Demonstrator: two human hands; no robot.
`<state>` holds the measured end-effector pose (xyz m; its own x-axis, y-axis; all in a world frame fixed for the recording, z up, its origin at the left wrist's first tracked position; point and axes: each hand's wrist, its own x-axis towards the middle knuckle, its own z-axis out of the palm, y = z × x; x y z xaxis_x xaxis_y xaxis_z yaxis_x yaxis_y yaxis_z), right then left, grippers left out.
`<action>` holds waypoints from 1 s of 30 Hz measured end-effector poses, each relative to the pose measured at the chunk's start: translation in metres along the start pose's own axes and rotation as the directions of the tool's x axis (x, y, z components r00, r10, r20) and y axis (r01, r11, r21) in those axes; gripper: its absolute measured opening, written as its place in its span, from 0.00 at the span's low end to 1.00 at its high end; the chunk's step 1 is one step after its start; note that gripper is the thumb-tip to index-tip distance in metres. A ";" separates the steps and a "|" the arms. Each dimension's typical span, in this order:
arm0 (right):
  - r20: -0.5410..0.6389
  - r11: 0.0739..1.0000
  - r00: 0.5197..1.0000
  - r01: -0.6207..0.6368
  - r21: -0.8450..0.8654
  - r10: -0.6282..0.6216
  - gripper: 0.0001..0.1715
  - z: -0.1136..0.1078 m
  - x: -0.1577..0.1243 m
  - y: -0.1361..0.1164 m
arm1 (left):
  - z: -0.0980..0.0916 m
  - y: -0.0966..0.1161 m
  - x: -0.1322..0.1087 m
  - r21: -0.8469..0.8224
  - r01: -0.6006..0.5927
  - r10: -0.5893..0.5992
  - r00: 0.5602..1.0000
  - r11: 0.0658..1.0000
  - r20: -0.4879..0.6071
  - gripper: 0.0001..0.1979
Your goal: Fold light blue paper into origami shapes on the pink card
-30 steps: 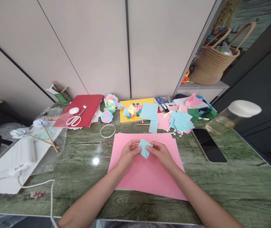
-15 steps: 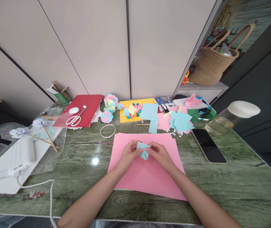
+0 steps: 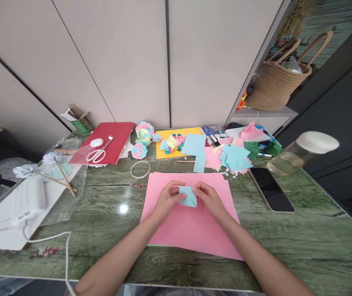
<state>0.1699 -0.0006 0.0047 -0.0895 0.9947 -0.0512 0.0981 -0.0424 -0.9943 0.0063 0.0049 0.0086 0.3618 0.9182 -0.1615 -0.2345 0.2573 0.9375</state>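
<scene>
A small folded light blue paper piece (image 3: 188,197) is pinched between both my hands over a big pink sheet (image 3: 191,226) lying on the green table. My left hand (image 3: 166,199) grips its left edge with thumb and fingers. On its right edge my right hand (image 3: 209,198) does the same. The piece lies nearly flat, just above the pink sheet.
Behind the pink sheet lie a tape ring (image 3: 140,169), blue and pink paper squares (image 3: 231,157), a yellow sheet with beads (image 3: 176,142), paper balls (image 3: 141,137), scissors (image 3: 97,154) on a red folder. A phone (image 3: 271,189) and a lidded jar (image 3: 302,153) are at right; a power bank (image 3: 28,201) with cable is at left.
The blue piece has turned from a downward point to a flatter, squarer shape between my fingers. Both hands stayed over the pink sheet.
</scene>
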 end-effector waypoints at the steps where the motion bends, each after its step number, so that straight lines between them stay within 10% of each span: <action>1: -0.005 1.000 1.000 -0.007 -0.009 0.007 0.16 0.000 0.000 0.000 | 0.000 0.000 0.000 0.005 0.006 -0.006 1.000 1.000 -0.001 0.17; 30: 0.045 0.996 0.997 -0.066 0.063 0.063 0.11 0.002 -0.001 -0.002 | -0.001 -0.006 0.000 0.002 -0.036 0.036 0.997 0.999 -0.065 0.13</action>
<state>0.1676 -0.0016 0.0064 -0.1277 0.9848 -0.1180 0.0411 -0.1136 -0.9927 0.0072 0.0039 0.0022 0.2941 0.9443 -0.1474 -0.2455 0.2237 0.9432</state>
